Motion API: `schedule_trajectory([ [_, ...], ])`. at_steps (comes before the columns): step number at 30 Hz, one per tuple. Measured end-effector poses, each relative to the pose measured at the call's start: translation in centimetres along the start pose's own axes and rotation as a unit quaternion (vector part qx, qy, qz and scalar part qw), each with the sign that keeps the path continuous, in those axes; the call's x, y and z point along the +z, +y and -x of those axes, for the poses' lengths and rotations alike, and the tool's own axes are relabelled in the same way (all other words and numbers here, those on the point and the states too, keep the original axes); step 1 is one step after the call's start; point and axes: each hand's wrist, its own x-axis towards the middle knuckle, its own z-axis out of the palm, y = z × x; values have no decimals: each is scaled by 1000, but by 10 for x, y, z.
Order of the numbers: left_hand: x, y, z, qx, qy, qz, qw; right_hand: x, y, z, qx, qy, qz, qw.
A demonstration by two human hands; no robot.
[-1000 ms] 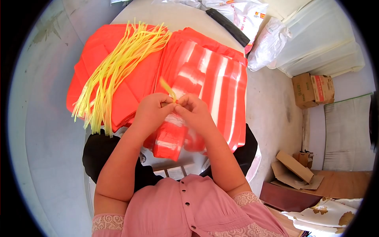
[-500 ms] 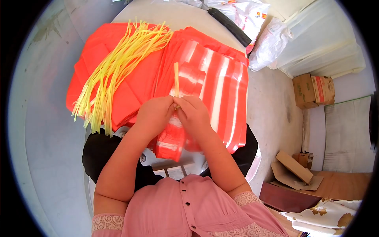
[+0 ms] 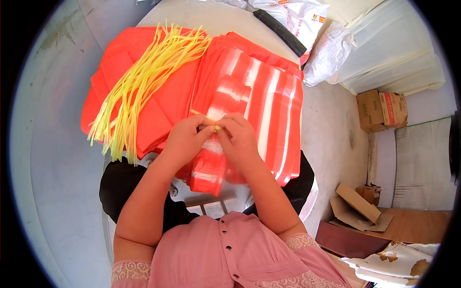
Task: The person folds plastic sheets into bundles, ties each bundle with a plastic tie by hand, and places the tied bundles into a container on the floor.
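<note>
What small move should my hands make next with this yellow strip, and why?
I'd probably draw the yellow strip gently snug between the left hand and right hand: both pinch it over the narrow red-and-white bundle, and a loose end sticks out past the fingers.

I'm wearing a dusty-pink, button-front top in soft woven cloth [image 3: 197, 259], with fine gathers falling down the front. A row of small, round, dark buttons with a slight shine [image 3: 229, 247] runs down the middle. My left short sleeve of the same pink cloth [image 3: 129, 282] has a pale beige-pink patterned lace band [image 3: 131, 270] around its opening, and my right short sleeve [image 3: 319, 257] carries a matching lace band [image 3: 300, 241]. More pale openwork lace [image 3: 312, 280] crosses the lower right of the front. Both forearms are bare down to my fingers [image 3: 231, 126]. On my legs are plain black trousers [image 3: 116, 185].
</note>
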Motion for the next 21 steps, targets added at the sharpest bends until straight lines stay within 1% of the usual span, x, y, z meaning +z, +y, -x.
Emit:
schedule_trajectory([
  [2,2,-5,-3,-9,5,13,1000,-1,-2,0,29,-16,-9,999],
  [3,1,-6,-5,-18,5,7,1000,-1,-5,1,88,-18,-56,994],
  [5,2,-7,-7,-30,7,8,999,0,-11,2,204,-22,-150,967],
  [8,3,-8,-9,-41,11,24,999,-4,-7,-3,249,-46,-256,933],
  [11,3,-8,-10,-55,0,25,998,-19,-8,-8,238,-147,-181,943],
  [14,1,-3,-9,-62,-10,10,998,-15,-6,-3,173,-135,-98,971],
  [17,1,-9,-11,-46,-12,-7,999,-9,1,-1,16,-89,-1,996],
  [19,2,-13,-12,-22,-13,-23,999,-5,0,-1,-9,-69,17,997],
  [21,2,-13,-12,-29,-15,-23,999,-5,-1,0,-31,-58,32,997],
])
